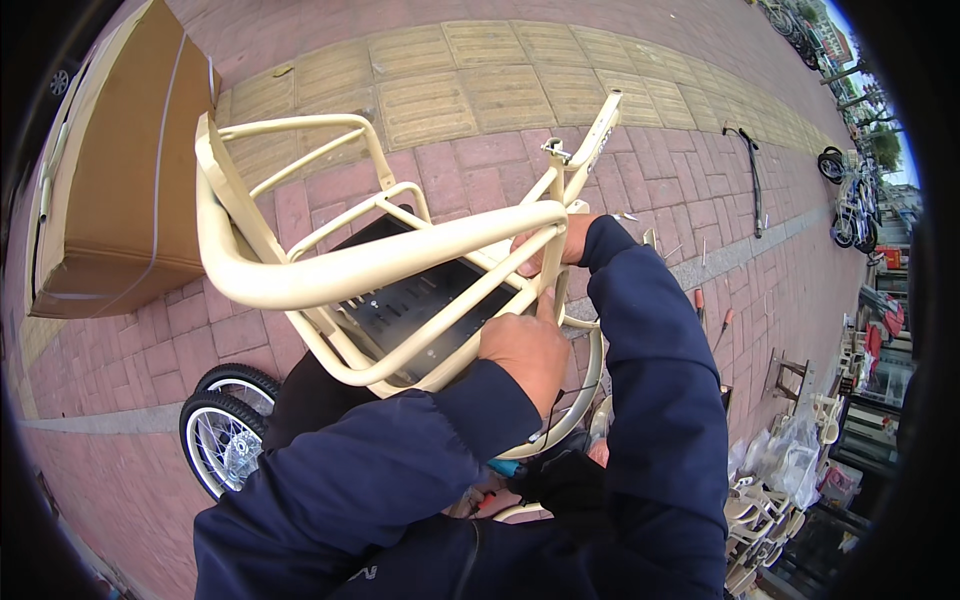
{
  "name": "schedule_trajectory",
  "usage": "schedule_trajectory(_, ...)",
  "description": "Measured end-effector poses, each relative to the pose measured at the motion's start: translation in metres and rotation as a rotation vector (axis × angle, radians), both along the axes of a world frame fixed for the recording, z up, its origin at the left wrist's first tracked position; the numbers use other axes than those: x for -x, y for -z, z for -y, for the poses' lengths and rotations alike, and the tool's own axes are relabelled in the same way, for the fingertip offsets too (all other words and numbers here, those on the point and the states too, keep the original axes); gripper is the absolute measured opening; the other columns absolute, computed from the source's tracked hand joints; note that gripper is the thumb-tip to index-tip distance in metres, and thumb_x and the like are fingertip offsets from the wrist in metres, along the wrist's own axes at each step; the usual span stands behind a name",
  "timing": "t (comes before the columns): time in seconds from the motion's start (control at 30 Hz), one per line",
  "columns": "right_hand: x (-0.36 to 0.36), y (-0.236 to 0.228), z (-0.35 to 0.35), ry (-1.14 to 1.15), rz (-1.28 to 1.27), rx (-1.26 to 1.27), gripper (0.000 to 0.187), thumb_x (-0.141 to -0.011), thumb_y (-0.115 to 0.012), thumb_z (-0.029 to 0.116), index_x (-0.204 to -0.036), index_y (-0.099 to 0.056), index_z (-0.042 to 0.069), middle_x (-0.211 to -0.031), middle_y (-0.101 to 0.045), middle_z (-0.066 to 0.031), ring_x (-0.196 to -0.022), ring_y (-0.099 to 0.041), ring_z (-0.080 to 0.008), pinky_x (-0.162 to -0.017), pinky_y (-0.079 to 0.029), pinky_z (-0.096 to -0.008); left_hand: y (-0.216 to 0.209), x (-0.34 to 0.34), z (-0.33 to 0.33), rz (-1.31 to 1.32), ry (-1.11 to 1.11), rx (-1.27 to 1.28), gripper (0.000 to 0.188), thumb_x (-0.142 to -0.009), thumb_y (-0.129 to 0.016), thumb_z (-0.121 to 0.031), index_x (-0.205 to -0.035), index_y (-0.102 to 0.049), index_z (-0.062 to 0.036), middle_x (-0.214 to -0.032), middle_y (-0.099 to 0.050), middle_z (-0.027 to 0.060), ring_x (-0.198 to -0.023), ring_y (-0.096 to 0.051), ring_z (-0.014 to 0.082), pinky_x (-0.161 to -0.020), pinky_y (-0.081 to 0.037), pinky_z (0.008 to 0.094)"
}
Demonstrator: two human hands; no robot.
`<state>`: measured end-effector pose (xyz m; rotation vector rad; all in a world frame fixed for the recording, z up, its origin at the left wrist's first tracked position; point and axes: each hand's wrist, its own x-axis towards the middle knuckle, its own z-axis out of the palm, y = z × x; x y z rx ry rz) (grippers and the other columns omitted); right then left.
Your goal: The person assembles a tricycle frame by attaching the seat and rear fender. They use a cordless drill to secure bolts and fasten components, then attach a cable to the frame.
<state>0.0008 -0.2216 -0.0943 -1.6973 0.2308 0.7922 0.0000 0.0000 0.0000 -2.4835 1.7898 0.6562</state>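
A cream-coloured bicycle frame [385, 258] with thick bent tubes lies in front of me, and a black plate [430, 315] with holes shows between its tubes. My right hand [573, 243] is closed round the tubes near the upright joint, partly hidden behind them. Below it my left hand [527, 355] rests against the same joint. Its index finger stretches up along the tube while the other fingers curl under, out of sight; whether they hold something small cannot be seen. A cream mudguard [590, 385] curves down beside my left hand.
A large strapped cardboard box [130, 180] stands at the left. Two spoked wheels with black tyres [215, 445] are at lower left. Screwdrivers [725, 322] and a black bent rod [752, 180] lie on the brick paving at right. Cream parts and plastic wrap [792, 465] are piled lower right.
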Motion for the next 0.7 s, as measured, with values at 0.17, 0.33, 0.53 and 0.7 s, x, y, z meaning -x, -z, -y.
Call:
schedule_trajectory(0.17,0.001,0.000,0.005,-0.059,-0.052,-0.002,0.027,-0.083,-0.081,0.025,-0.102,-0.072,0.007,-0.090,-0.070,-0.0015,-0.084,-0.061,-0.0118,-0.078,-0.050,-0.0291,0.001,0.005,0.001,0.000,-0.003,0.045,0.059,-0.087,-0.055,-0.015,-0.142,-0.048,0.0026,-0.064,-0.069,0.0020,-0.052,-0.066,0.0186,-0.049,-0.050,0.0347)
schedule_trajectory(0.33,0.003,-0.014,0.000,-0.007,-0.033,0.087,0.024,-0.084,-0.079,0.025,-0.098,-0.072,0.007,-0.088,-0.069,-0.0011,-0.082,-0.061,-0.0115,-0.076,-0.050,-0.0292,0.003,0.003,0.000,0.008,0.009,0.058,0.060,-0.087,-0.055,-0.014,-0.143,-0.046,0.0026,-0.064,-0.069,0.0021,-0.052,-0.066,0.0184,-0.049,-0.050,0.0351)
schedule_trajectory(0.53,0.004,-0.017,0.001,-0.039,0.021,0.107,0.026,-0.088,-0.073,0.034,-0.092,-0.072,0.008,-0.082,-0.066,0.0002,-0.080,-0.056,-0.0113,-0.075,-0.046,-0.0311,0.001,0.002,0.001,-0.011,0.006,0.042,0.060,-0.087,-0.055,-0.013,-0.144,-0.045,0.0030,-0.064,-0.068,0.0025,-0.052,-0.066,0.0191,-0.049,-0.050,0.0361)
schedule_trajectory(0.7,0.007,-0.007,-0.001,-0.024,0.048,0.079,0.033,-0.090,-0.069,0.044,-0.084,-0.069,0.011,-0.074,-0.060,0.0028,-0.073,-0.051,-0.0101,-0.071,-0.043,-0.0320,0.001,0.003,0.001,-0.003,-0.002,0.058,0.059,-0.087,-0.054,-0.014,-0.143,-0.046,0.0030,-0.064,-0.068,0.0026,-0.052,-0.066,0.0192,-0.049,-0.050,0.0361)
